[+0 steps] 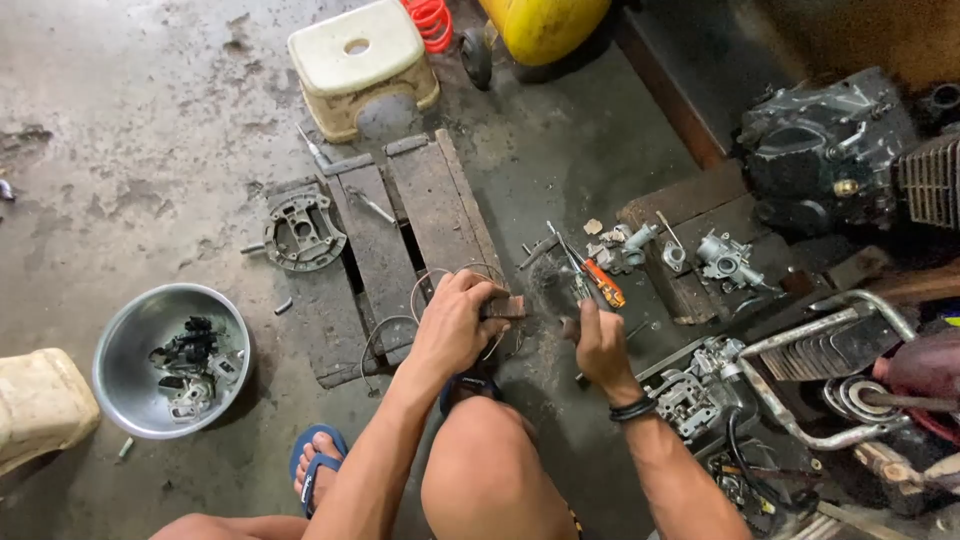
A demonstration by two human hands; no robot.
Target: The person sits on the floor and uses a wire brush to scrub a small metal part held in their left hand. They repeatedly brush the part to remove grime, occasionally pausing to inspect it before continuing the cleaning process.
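My left hand (455,325) was closed around a small dark block (503,307), its long axis lying left to right, with thin wire loops (432,285) around it. My right hand (598,345) pinched a thin tool (572,262) that pointed away from me.

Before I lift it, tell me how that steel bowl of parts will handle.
The steel bowl probably feels bottom-heavy, since metal parts are piled inside. Its rounded base may rock. Its smooth, shiny wall looks slippery.
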